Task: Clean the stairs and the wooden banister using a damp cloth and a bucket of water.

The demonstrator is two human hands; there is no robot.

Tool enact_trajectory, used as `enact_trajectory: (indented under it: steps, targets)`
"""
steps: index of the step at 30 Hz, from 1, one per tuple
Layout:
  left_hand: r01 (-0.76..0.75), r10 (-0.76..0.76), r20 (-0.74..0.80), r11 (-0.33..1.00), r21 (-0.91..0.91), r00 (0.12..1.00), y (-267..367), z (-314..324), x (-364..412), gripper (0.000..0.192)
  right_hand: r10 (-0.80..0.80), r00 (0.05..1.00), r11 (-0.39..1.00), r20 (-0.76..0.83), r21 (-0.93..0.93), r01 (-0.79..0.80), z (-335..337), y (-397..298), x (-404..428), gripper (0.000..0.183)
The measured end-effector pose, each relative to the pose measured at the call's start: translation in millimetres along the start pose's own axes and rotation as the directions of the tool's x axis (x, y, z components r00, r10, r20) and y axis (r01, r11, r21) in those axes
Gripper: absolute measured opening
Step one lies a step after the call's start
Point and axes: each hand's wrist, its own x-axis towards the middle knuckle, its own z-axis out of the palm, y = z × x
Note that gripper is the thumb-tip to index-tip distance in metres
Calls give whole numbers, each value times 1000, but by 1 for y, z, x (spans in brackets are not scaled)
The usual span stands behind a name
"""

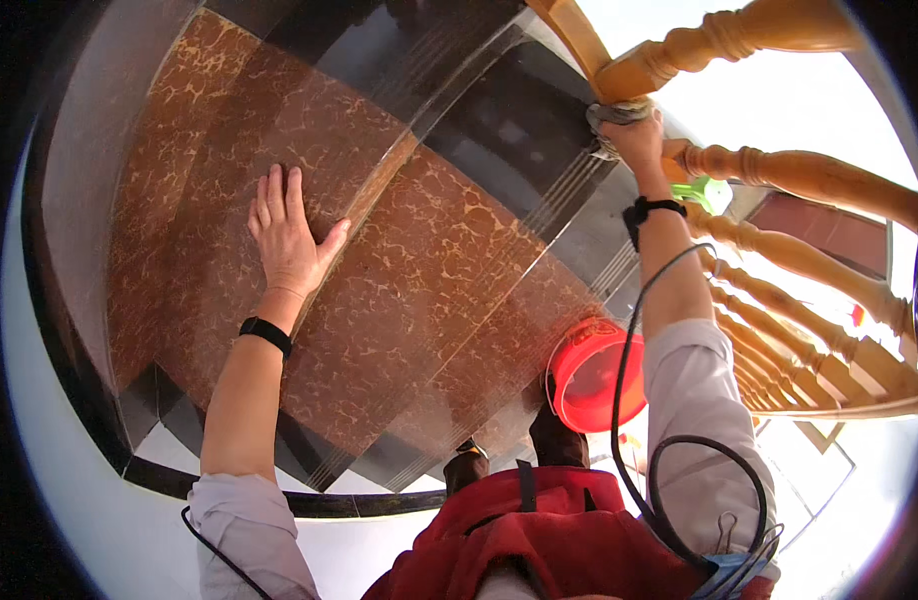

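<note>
My left hand [288, 232] rests flat, fingers spread, on a stair tread [226, 187] of reddish-brown marbled stone, with its thumb by the step's edge. Up at the right, my right hand [637, 139] grips a grey cloth [620, 114]. It presses the cloth near the foot of a turned wooden baluster [654, 67], at the black stone border [530, 124] of the stairs. Part of the cloth is hidden under the fingers.
A red plastic bucket [601, 375] with a wire handle stands on a lower step by my feet. More wooden balusters [811, 240] line the right side. A bright green object [705, 195] shows beside them. Black cable [624, 375] hangs along my right arm.
</note>
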Motion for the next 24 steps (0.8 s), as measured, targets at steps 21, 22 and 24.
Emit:
enact_trajectory:
  steps: [21, 22, 24]
  targets:
    - [72, -68, 73, 996, -48, 995, 5, -12, 2, 90, -384, 917, 888, -106, -315, 335, -53, -170, -35, 59]
    - [59, -55, 75, 997, -55, 996, 7, -12, 4, 91, -434, 891, 826, -136, -454, 333, -53, -171, -7, 55]
    - [45, -39, 84, 997, -67, 996, 9, -14, 8, 94, -305, 952, 792, -19, -561, 242, -57, -163, 43, 51]
